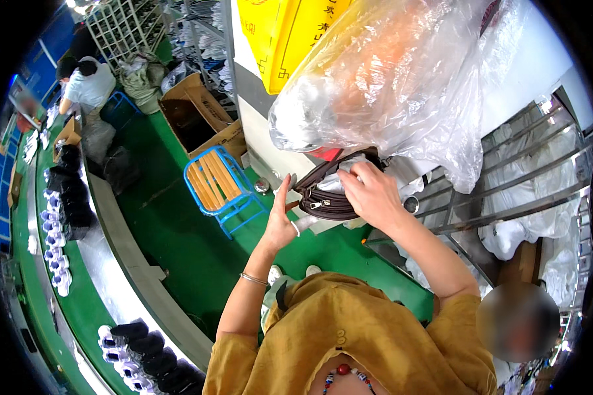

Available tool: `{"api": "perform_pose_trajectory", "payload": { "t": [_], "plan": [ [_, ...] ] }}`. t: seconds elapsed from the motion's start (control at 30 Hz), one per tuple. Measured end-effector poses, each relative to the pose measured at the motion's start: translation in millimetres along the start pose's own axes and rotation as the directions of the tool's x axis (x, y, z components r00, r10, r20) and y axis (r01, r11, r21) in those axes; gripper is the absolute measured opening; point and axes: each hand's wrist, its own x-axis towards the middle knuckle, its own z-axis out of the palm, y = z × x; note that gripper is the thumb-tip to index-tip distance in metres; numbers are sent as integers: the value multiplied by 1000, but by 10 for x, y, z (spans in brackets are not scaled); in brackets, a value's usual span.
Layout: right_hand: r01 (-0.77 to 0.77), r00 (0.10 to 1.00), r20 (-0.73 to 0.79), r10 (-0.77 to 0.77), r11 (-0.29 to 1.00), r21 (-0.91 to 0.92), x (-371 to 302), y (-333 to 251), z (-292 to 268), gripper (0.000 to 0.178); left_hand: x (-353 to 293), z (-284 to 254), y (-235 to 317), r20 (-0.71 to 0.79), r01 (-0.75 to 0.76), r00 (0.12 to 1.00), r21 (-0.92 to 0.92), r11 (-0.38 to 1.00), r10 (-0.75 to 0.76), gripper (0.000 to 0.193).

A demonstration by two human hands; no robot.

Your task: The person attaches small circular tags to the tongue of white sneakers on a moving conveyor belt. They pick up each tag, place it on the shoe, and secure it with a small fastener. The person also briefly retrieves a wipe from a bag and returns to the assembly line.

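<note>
A dark brown zip bag [333, 205] with light metal zip pulls is held in front of me, its top gaping. My left hand [282, 220] grips the bag's left side, the fingers pointing up along its edge. Over the opening, my right hand [374, 196] has its fingers bent down at crumpled white material [333, 183] inside. What lies between those fingertips is hidden. Just beyond the bag rests a large clear plastic bag [389, 92] with orange and white contents, beside a yellow bag [286, 39].
A blue-framed stool with wooden slats [214, 181] and an open cardboard box [201, 118] stand to the left. Metal racking [451, 210] with plastic-wrapped goods is at right. Shoes [56, 257] line a curved bench at far left, where another person [89, 82] sits.
</note>
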Motion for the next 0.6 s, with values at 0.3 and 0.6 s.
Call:
{"api": "perform_pose_trajectory", "payload": {
  "t": [0.3,0.6],
  "plan": [
    [-274,959,142,246,934,229,-128,-522,218,24,-92,-237,-102,49,105,994,-187,977,-97,53],
    [-182,983,21,183,947,266,-371,-337,98,38,156,43,-129,6,-219,975,141,965,221,29]
  ]
}}
